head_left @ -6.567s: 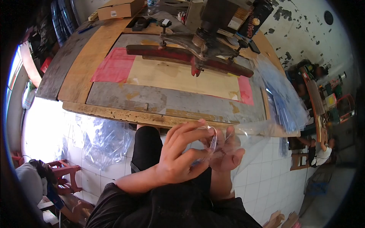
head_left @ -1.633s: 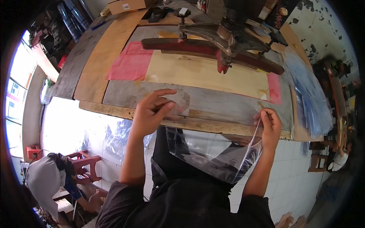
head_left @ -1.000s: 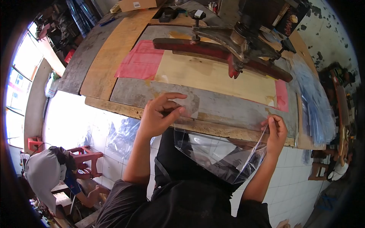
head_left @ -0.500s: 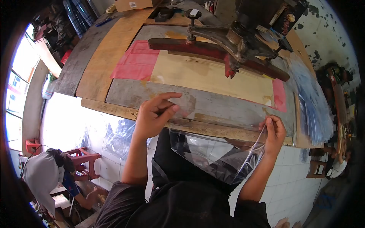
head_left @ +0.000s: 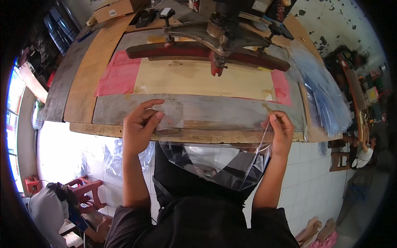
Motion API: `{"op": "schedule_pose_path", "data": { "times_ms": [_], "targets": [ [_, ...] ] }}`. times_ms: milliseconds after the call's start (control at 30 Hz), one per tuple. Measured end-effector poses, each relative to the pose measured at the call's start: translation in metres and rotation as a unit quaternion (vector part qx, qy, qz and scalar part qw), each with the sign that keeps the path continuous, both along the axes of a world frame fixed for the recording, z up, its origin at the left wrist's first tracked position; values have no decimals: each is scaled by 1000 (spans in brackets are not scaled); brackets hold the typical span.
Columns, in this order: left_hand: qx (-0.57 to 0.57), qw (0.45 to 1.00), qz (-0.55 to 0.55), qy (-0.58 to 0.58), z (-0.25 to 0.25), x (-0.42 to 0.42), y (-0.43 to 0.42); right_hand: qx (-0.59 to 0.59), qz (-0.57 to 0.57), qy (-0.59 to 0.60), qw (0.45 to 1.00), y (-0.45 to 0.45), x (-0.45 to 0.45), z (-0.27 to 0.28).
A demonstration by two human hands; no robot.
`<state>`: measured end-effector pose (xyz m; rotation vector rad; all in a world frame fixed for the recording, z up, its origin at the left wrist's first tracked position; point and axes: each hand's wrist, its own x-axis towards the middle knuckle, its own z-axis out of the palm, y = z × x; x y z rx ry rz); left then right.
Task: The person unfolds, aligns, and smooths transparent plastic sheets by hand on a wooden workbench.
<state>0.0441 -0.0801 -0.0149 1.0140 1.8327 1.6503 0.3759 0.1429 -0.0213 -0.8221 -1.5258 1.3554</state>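
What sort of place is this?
Probably a small workshop handling plastic sheeting: a dark metal press-like machine with a long reddish bar hangs over the grey-topped wooden worktable, bluish transparent plastic sheets lie piled nearby, and the bare right hand pinches clear plastic film.

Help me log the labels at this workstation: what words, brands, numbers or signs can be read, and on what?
No text can be read.
White label on the cardboard box: too small.
Reddish marks on the dark box at the top right: too blurred to tell whether they are lettering.
Clear plastic sheet: no print visible.
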Motion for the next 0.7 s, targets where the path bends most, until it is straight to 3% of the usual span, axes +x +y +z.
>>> {"op": "schedule_pose_path", "data": {
  "times_ms": [233,700],
  "targets": [
    [-44,999,0,18,13,2,2,15,10,4,1000,2,0,-2],
    [-11,1000,-9,-13,8,2,4,26,7,4,1000,2,-1,0]
  ]
}}
